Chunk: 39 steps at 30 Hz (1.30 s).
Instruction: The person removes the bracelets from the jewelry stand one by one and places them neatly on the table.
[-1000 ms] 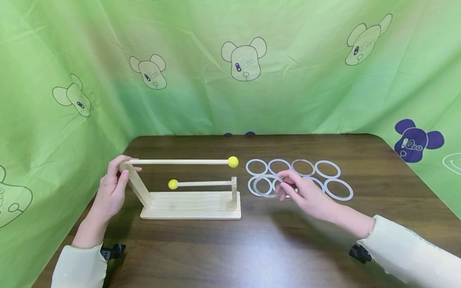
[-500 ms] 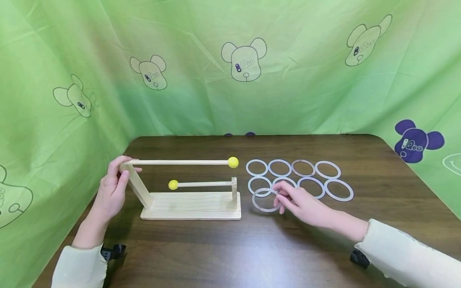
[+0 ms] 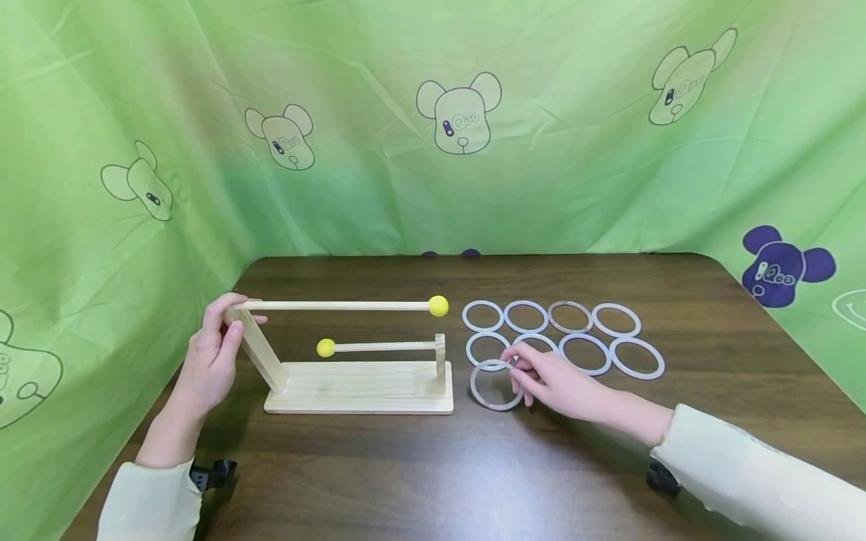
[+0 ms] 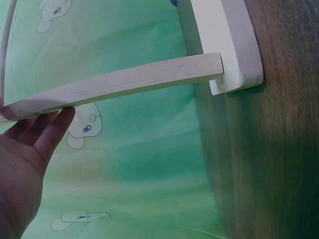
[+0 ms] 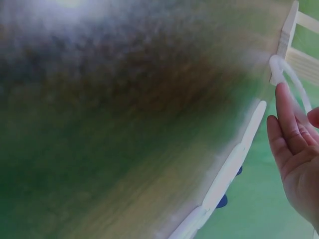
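My left hand (image 3: 208, 364) grips the top of the tall post (image 3: 258, 347) of a pale wooden stand, thumb on the near side and fingers behind; the left wrist view shows fingertips against the post (image 4: 124, 84). From that post a long rod (image 3: 338, 306) runs right to a yellow ball (image 3: 438, 306). A shorter rod (image 3: 386, 346) points left from the short post (image 3: 440, 364), also tipped with a yellow ball (image 3: 325, 348). Right of the stand's base (image 3: 358, 388), my right hand (image 3: 564, 385) pinches a translucent white ring (image 3: 498, 408) by its right side, tilted above the table.
Several similar rings lie in two rows behind my right hand, among them a back right ring (image 3: 639, 323) and a front right ring (image 3: 637, 377). They rest on a dark wooden table (image 3: 379, 481). A green printed curtain (image 3: 352, 203) encloses the back and sides.
My right hand has drawn the ring off the front row, toward me and slightly left, lowering it in the head view. My left hand and the stand have stayed in place.
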Motion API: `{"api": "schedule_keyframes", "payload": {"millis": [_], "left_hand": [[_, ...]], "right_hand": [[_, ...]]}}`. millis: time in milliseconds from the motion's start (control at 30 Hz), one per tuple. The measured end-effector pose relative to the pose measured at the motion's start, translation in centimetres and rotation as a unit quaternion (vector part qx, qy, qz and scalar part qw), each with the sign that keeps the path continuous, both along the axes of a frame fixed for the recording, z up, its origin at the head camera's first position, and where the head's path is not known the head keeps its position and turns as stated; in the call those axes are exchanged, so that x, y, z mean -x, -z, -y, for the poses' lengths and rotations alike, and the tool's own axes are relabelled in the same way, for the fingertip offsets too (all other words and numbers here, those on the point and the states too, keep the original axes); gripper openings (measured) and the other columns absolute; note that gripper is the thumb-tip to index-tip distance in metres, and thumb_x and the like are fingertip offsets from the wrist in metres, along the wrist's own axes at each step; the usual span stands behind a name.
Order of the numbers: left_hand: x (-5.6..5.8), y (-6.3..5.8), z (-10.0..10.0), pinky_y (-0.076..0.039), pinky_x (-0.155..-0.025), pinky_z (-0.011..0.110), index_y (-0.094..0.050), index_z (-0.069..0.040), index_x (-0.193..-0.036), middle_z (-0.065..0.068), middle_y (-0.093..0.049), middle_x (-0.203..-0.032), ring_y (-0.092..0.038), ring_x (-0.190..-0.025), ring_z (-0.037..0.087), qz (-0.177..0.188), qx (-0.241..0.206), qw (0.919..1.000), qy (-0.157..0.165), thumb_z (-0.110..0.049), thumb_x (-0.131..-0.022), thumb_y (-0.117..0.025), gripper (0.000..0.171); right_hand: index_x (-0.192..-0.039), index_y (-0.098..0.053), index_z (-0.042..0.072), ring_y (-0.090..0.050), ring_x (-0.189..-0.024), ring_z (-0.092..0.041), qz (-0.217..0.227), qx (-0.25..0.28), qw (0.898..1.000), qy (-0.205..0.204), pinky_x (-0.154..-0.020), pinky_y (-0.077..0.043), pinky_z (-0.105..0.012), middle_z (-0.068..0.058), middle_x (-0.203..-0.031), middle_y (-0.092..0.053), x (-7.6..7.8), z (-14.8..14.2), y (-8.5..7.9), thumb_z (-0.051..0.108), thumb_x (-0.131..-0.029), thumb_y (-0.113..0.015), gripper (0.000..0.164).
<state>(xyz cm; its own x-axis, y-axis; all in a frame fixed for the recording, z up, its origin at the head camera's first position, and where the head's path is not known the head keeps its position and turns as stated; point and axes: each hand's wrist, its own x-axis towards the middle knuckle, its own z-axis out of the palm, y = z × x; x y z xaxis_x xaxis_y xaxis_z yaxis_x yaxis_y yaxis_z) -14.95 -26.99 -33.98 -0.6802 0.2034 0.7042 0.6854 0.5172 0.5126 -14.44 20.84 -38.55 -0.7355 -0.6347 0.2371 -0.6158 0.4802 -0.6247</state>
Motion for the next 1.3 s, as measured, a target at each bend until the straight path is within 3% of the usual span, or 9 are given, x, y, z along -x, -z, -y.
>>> {"api": "schedule_keyframes", "payload": {"millis": [233, 500, 767, 1300], "left_hand": [[0.0, 0.2, 0.1, -0.038, -0.088, 0.014, -0.041, 0.003, -0.131, 0.022, -0.066, -0.097, -0.057, -0.105, 0.001, -0.004, -0.003, 1.0000, 0.005, 0.013, -0.096, -0.039, 0.036], [0.1, 0.1, 0.1, -0.038, -0.089, 0.014, -0.041, 0.004, -0.131, 0.022, -0.066, -0.097, -0.057, -0.105, -0.001, -0.008, -0.002, 1.0000, 0.005, 0.013, -0.096, -0.039, 0.035], [0.2, 0.3, 0.1, -0.039, -0.088, 0.014, -0.041, 0.005, -0.130, 0.022, -0.066, -0.096, -0.058, -0.103, -0.001, -0.007, -0.015, 0.9998, 0.011, 0.014, -0.096, -0.039, 0.035], [0.0, 0.0, -0.1, -0.037, -0.088, 0.014, -0.041, 0.002, -0.131, 0.022, -0.066, -0.097, -0.055, -0.106, -0.002, 0.003, -0.003, 1.0000, -0.001, 0.011, -0.098, -0.038, 0.034]], "right_hand": [[-0.103, -0.056, 0.002, -0.052, -0.049, -0.001, 0.028, -0.034, 0.999, 0.016, -0.050, -0.047, -0.024, 0.009, -0.066, -0.056, 0.5, 0.1, 0.6, -0.004, -0.092, -0.058, 0.012], [-0.092, -0.060, 0.010, -0.050, -0.064, -0.002, -0.075, -0.077, 0.994, 0.036, -0.060, -0.045, -0.026, 0.014, -0.071, -0.055, 1.3, 0.7, 1.1, -0.001, -0.086, -0.066, 0.013], [-0.086, -0.064, 0.015, -0.054, -0.070, -0.008, -0.098, -0.114, 0.987, 0.056, -0.064, -0.045, -0.028, 0.015, -0.075, -0.054, 1.5, 0.8, 1.1, 0.004, -0.083, -0.071, 0.013], [-0.082, -0.063, 0.013, -0.049, -0.065, -0.004, -0.061, -0.086, 0.992, 0.064, -0.060, -0.043, -0.025, 0.012, -0.072, -0.052, 2.0, 0.8, 1.6, -0.001, -0.080, -0.070, 0.016]]}}
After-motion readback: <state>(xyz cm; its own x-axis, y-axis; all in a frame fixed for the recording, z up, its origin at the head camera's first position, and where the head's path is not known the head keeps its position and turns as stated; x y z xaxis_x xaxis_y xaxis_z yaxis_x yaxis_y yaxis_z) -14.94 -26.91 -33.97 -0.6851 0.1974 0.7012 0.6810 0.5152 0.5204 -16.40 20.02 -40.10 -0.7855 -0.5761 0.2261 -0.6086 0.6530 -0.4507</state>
